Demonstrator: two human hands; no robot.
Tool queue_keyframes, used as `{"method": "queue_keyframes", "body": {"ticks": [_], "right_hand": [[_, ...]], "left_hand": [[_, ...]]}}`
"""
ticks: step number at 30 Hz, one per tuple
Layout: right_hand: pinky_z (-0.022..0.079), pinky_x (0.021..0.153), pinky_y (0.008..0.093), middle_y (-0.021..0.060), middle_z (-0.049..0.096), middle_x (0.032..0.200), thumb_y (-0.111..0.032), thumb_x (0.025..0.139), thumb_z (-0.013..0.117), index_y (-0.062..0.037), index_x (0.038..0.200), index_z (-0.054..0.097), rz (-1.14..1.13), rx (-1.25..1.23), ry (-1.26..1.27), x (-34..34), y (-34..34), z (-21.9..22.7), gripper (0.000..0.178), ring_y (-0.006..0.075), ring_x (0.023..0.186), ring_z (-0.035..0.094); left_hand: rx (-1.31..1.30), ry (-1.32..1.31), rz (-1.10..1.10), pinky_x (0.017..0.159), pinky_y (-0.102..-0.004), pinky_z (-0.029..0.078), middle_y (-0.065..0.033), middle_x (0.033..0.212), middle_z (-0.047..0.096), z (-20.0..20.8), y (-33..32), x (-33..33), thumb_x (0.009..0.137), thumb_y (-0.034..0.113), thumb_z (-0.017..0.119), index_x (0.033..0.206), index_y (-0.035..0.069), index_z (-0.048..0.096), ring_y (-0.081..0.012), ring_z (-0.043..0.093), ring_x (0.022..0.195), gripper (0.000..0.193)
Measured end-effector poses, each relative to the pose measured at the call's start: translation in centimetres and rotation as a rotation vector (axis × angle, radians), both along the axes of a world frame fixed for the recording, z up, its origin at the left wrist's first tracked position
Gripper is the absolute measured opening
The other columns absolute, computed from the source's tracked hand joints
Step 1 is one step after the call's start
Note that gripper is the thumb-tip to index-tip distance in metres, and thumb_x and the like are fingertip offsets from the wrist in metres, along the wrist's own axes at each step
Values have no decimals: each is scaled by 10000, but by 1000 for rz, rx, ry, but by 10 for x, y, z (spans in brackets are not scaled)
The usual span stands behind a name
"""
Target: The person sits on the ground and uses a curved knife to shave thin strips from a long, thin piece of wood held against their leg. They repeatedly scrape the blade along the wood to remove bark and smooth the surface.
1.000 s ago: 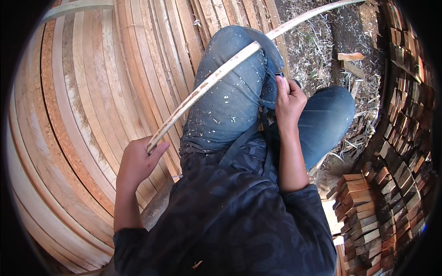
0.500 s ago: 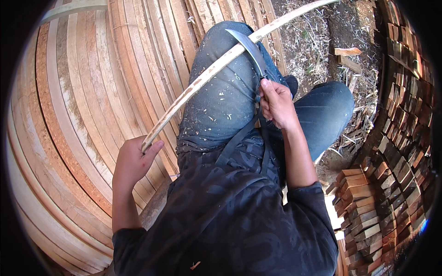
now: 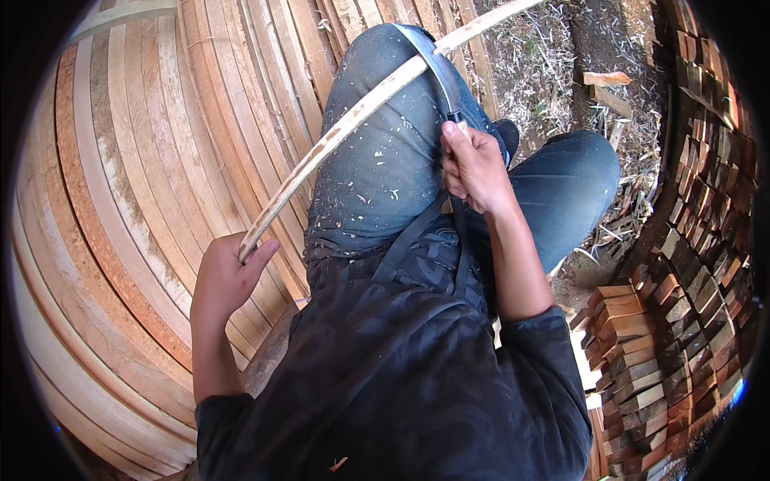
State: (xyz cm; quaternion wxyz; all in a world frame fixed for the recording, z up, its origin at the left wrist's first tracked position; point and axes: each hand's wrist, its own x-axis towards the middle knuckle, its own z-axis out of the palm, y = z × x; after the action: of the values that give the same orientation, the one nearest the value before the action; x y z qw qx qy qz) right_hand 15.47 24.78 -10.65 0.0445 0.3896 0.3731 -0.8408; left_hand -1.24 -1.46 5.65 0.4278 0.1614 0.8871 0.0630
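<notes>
Sickle (image 3: 447, 86) gripped by right hand (image 3: 479, 168) crosses pole (image 3: 353, 119), edge clear of left hand (image 3: 224, 274) clamping pole's end.

Dark patterned shirt (image 3: 409, 377), 2 short sleeves (image 3: 539, 345), blue jeans (image 3: 370, 172)

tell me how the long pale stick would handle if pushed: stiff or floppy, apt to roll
Probably stiff: the long pale stick spans from the left hand past a denim-clad thigh with no obvious sag. Likely light for its length, since it looks slender and wooden. It may slide or roll, as it crosses that rounded thigh.
</notes>
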Motion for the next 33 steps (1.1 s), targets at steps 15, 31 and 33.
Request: {"method": "queue_keyframes", "body": {"ticks": [15,31,33], "right_hand": [[290,387,235,-26,435,493,-338,955,575,-55,626,511,-535,354,-99,12,28,-23,439,41,419,370],[246,343,211,-37,438,497,-424,907,625,-54,669,546,-140,163,-134,4,12,-14,447,40,372,346],[267,348,211,-30,448,500,-419,912,620,-44,666,559,-240,108,-70,-6,-10,-13,454,42,387,365]], "left_hand": [[51,-26,3,463,-298,281,9,542,315,-2,-3,3,911,245,631,629,30,420,-86,296,524,413],[29,-33,13,483,-314,318,-31,530,330,-1,-3,0,908,284,635,655,-1,461,-120,312,520,419],[24,-31,19,483,-316,318,-31,530,332,-1,-2,0,906,289,638,657,-1,464,-120,312,520,420]]}}
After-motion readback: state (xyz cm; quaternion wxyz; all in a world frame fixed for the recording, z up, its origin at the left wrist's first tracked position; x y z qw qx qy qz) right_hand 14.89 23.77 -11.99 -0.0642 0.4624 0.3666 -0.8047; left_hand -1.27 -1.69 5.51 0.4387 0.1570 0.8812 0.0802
